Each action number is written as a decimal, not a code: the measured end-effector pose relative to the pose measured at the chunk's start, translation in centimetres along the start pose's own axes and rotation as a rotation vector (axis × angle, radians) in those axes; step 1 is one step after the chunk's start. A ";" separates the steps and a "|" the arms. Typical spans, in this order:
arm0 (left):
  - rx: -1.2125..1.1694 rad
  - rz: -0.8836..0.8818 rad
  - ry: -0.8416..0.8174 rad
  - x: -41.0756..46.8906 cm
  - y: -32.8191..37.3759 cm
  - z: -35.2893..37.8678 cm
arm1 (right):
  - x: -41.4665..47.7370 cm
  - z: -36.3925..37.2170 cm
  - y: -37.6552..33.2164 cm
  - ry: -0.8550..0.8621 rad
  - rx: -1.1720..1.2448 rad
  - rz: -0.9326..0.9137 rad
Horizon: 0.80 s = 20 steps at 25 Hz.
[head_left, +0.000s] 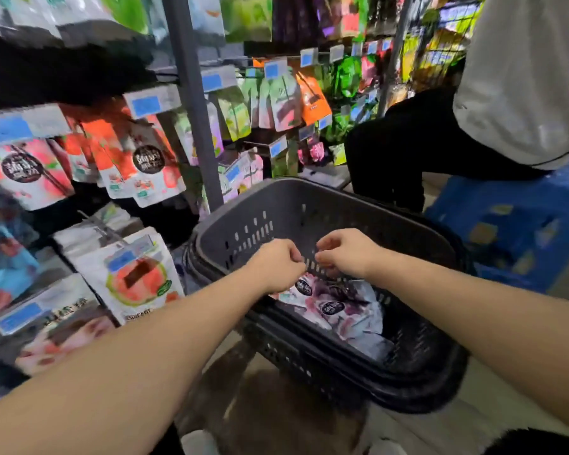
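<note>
Both hands hang close together over the dark basket [309,188], the left hand [278,266] and right hand [345,252] with fingers curled inward and almost meeting, though blur hides whether either pinches anything, while the purple snack packets [337,307] lie on the basket floor just beneath them.

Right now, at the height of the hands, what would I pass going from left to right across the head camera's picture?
First the white pouch printed with a watermelon slice → left hand → right hand → blue plastic crate.
</note>
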State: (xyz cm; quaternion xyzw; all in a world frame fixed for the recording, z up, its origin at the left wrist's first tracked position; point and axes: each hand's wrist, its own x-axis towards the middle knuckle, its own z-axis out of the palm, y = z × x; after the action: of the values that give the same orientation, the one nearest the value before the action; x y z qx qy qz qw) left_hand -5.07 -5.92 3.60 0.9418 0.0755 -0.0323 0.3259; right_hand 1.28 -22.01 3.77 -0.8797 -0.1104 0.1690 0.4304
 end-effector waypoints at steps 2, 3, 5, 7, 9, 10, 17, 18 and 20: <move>0.043 0.009 -0.063 1.8 0.7 1.4 | 0.6 -0.8 2.5 -0.019 -0.032 0.059; 0.072 0.009 -0.090 2.6 0.8 2.0 | 0.9 -1.1 3.5 -0.035 -0.050 0.075; 0.133 0.009 -0.174 3.9 0.7 2.7 | 1.5 -1.2 5.2 -0.077 -0.071 0.102; 0.173 -0.010 -0.298 5.1 0.3 3.1 | 2.5 -0.8 6.9 -0.133 -0.117 0.130; 0.216 -0.023 -0.398 6.6 0.0 3.2 | 4.0 0.0 8.5 -0.202 -0.225 0.161; 0.256 -0.024 -0.433 7.3 -0.1 3.2 | 4.6 0.6 9.3 -0.246 -0.320 0.164; 0.280 -0.013 -0.632 10.4 -1.5 4.9 | 2.4 4.6 10.3 -0.978 -0.942 0.358; 0.272 -0.020 -0.638 10.5 -1.7 5.2 | 1.9 5.0 10.2 -1.030 -0.971 0.365; 0.274 -0.021 -0.651 10.7 -2.1 5.8 | 1.9 5.3 10.6 -0.981 -0.916 0.352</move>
State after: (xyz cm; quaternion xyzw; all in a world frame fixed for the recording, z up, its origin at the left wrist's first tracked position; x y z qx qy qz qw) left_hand 5.11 -6.62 -3.43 0.9163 -0.0278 -0.3441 0.2032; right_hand 1.44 -23.97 -8.08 -0.7997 -0.2082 0.5507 -0.1178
